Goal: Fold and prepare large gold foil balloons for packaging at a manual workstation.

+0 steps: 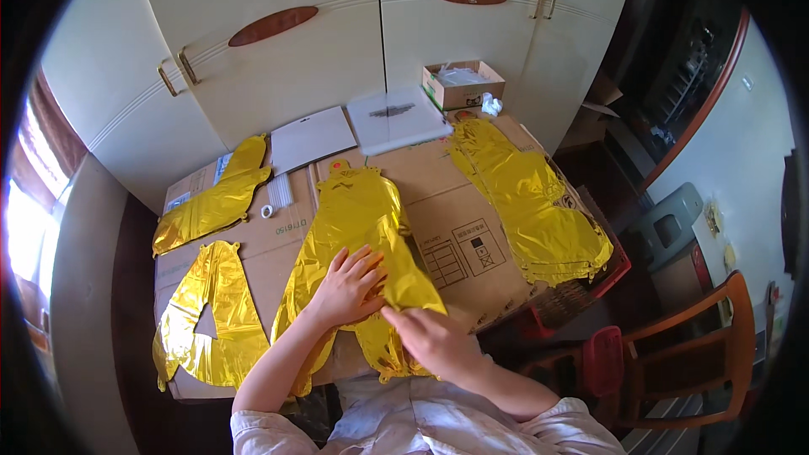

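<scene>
Clearly the step in hand is flattening a deflated gold foil balloon (358,215) that lies in the middle of the cardboard-covered tabletop (472,227). The left hand (347,285) is spread flat, pressing the foil down, while the right hand (431,339) pinches the balloon's lower edge between fingertips and lifts a flap. The next move likely calls for a steady hold with the left while the right smooths or folds the flap without creasing it. I count four gold foil pieces: the one being worked, two at the left (211,202) (211,312) and a stack at the right (539,202). One small cardboard box (463,84) and two white sheets (312,139) (396,118) sit at the far edge.
</scene>
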The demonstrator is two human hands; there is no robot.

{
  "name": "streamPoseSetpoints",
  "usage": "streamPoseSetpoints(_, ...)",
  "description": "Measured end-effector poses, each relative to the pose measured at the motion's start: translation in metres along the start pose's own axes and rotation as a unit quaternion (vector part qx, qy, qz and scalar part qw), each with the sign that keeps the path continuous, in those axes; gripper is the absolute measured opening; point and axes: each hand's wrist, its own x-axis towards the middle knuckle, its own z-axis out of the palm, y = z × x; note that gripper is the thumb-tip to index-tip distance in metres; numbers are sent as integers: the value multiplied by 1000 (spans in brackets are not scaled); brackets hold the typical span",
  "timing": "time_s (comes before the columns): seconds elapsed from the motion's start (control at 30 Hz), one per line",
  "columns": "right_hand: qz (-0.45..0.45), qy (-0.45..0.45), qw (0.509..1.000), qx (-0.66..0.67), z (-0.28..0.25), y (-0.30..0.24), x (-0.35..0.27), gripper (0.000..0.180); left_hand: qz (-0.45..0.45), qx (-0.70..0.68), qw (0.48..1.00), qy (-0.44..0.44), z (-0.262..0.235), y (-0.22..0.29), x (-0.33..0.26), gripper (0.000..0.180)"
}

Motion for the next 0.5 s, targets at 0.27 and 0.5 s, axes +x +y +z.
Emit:
streamPoseSetpoints(0.27, -15, -59, 997, -36, 35, -8, -3, 47, -62, -95, 991, 65, -7, -11, 1, 36)
streamPoseSetpoints(0.5, -33, -77, 996, -36, 42, -14, 5, 43, -61, -37, 994, 87, -34, 5, 46, 42)
